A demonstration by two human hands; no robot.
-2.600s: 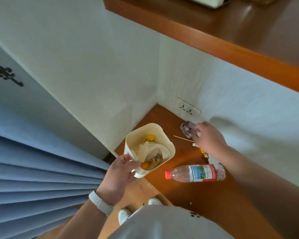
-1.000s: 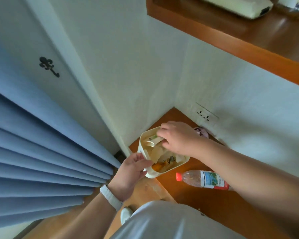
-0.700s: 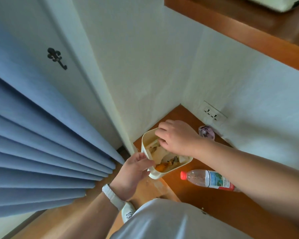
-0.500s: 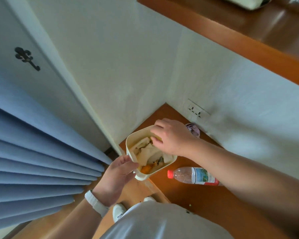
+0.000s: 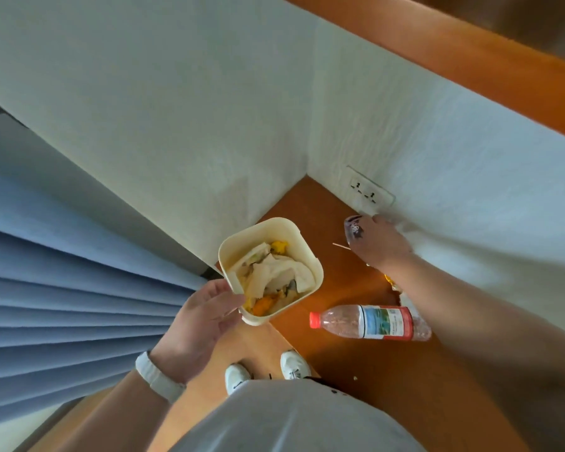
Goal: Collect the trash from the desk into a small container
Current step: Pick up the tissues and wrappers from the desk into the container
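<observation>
My left hand (image 5: 203, 318) holds a small cream container (image 5: 302, 252) by its near corner, just off the desk's left edge. It is filled with crumpled white paper and orange and yellow scraps. My right hand (image 5: 384, 243) lies on the wooden desk (image 5: 372, 380) near the back wall, its fingertips against a purple wrapper (image 5: 353, 228); motion blur hides whether they grip it. A thin wooden stick (image 5: 341, 245) lies just left of that hand. Small yellow scraps (image 5: 390, 280) show beside my forearm. A clear plastic bottle (image 5: 369, 321) with a red cap lies on its side.
A wall socket (image 5: 369, 192) sits just behind the wrapper in the desk's corner. A wooden shelf (image 5: 470, 66) overhangs the desk. Blue curtains (image 5: 62, 305) hang to the left. My white shoes (image 5: 265, 370) stand on the floor below.
My right hand has left the container and moved right, back to the purple wrapper by the wall. My left hand still holds the container.
</observation>
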